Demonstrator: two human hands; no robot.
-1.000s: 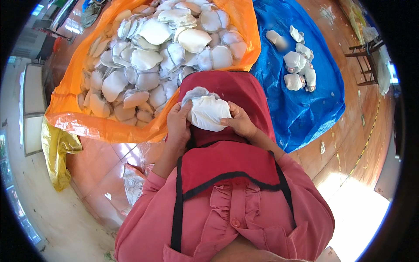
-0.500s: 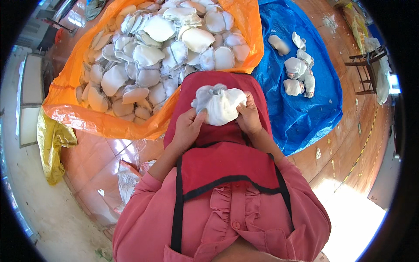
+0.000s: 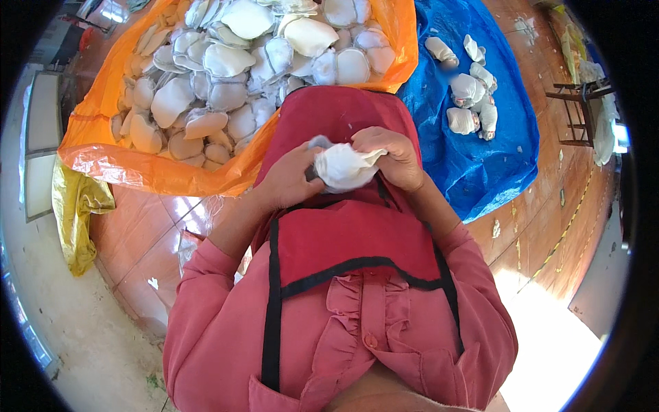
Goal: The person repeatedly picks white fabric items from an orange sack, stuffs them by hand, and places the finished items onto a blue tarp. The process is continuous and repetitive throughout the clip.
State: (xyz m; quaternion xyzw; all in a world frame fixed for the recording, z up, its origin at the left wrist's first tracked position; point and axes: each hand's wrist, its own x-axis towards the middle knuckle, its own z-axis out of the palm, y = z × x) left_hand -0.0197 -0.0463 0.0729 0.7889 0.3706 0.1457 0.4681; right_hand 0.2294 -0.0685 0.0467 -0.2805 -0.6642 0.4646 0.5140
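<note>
The left hand (image 3: pixel 292 178) cups the white cloth bundle (image 3: pixel 343 168); the right hand (image 3: pixel 397 156) pinches its corner. Even tension should help.

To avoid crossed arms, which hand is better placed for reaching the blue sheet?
Right hand, probably: it is nearer the blue sheet; the left hand is nearer the orange sheet. Both hold the white piece.
</note>
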